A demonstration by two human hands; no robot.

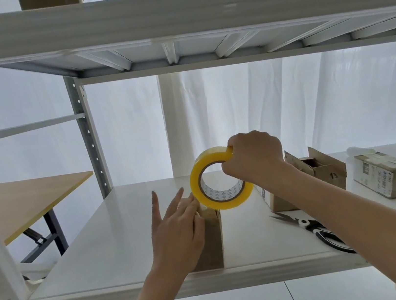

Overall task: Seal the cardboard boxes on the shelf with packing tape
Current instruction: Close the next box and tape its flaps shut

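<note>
The person stands at the white shelf (107,240), working on the small cardboard box (211,240) near its front edge. Their right hand (253,159) grips the yellow tape roll (218,180) by its upper rim, fingers hooked through the core, and holds it just above the box, likely so the strip can run down over the top. The left hand (176,232) lies open against the box, fingers spread, seemingly pinning the tape end and steadying the box; whether tape is stuck there yet I cannot tell. An open box (321,172) waits behind the right forearm, a taped one (385,173) farther right, and scissors (314,230) lie close for the cut
</note>
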